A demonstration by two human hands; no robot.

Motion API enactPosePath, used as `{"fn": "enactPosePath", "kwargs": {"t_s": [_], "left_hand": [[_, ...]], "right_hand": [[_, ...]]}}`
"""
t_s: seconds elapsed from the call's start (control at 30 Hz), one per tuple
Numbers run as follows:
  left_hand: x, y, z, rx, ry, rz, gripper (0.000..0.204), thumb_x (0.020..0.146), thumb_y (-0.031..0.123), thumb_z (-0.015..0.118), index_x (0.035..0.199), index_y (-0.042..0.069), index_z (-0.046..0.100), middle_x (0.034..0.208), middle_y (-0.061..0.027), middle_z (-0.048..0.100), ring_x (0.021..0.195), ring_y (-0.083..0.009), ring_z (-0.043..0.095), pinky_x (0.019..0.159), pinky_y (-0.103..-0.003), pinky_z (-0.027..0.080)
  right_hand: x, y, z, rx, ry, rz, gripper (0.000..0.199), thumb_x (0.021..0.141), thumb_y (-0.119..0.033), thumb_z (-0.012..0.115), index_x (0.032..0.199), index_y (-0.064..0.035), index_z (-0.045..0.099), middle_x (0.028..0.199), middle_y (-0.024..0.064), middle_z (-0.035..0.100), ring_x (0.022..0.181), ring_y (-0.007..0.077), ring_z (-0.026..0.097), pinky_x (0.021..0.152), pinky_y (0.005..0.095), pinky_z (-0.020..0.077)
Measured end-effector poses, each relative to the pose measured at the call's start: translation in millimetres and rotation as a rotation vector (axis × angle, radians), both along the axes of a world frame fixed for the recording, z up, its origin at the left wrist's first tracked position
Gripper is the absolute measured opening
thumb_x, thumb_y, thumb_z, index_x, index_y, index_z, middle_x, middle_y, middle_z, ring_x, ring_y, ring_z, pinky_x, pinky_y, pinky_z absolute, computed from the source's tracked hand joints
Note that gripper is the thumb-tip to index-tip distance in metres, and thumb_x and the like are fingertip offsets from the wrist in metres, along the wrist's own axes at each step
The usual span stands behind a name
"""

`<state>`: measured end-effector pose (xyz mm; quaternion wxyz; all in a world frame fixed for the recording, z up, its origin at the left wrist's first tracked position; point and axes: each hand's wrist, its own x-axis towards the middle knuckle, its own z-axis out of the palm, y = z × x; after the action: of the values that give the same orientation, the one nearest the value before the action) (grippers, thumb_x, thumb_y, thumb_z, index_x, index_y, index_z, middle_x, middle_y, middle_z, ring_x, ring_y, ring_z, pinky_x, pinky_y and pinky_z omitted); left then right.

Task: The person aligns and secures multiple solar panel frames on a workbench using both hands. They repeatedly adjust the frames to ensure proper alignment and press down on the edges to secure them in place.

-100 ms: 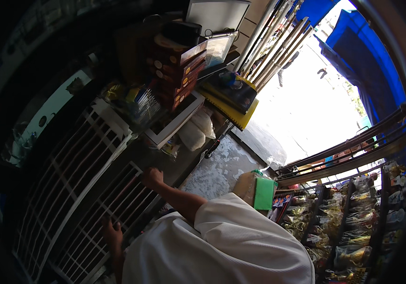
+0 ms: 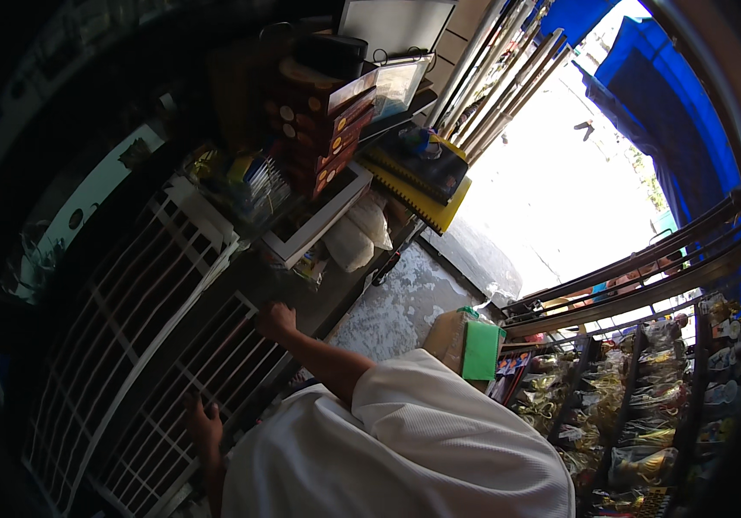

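Both hands grip a white wire rack [image 2: 141, 319] on the counter: left hand [image 2: 202, 425] low, right hand [image 2: 275, 321] curled on its upper edge; rack not yet lifted.

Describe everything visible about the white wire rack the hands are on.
The white wire rack is a grid of thin, seemingly coated metal bars in a thicker frame, in several panels lying tilted across the dim lower left. The left hand rests on its lower bars; the right hand is at its upper edge. Packaged goods sit beyond its far end.
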<state>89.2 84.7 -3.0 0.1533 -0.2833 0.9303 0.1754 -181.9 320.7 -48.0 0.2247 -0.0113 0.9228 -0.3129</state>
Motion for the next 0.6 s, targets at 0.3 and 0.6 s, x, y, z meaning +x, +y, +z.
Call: {"fn": "enactPosePath", "kwargs": {"t_s": [0.3, 0.6], "left_hand": [[1, 1, 4, 0.040, 0.022, 0.022, 0.065, 0.109, 0.028, 0.070, 0.167, 0.009, 0.048, 0.179, -0.0212, 0.034, 0.165, -0.0407, 0.035, 0.133, -0.055, 0.037], [11, -4, -7, 0.022, 0.029, 0.011, 0.066, 0.108, 0.028, 0.072, 0.167, 0.010, 0.048, 0.178, -0.0225, 0.034, 0.164, -0.0416, 0.035, 0.133, -0.055, 0.037]], "right_hand": [[-7, -1, -1, 0.056, -0.047, 0.045, 0.038, 0.090, -0.029, 0.071, 0.121, -0.0098, 0.081, 0.125, 0.0201, 0.079, 0.128, 0.0397, 0.072, 0.109, 0.0570, 0.0505], [5, -1, -6, 0.029, 0.009, 0.007, 0.037, 0.090, -0.029, 0.070, 0.120, -0.0094, 0.081, 0.126, 0.0207, 0.078, 0.127, 0.0408, 0.071, 0.108, 0.0568, 0.0502]]}}
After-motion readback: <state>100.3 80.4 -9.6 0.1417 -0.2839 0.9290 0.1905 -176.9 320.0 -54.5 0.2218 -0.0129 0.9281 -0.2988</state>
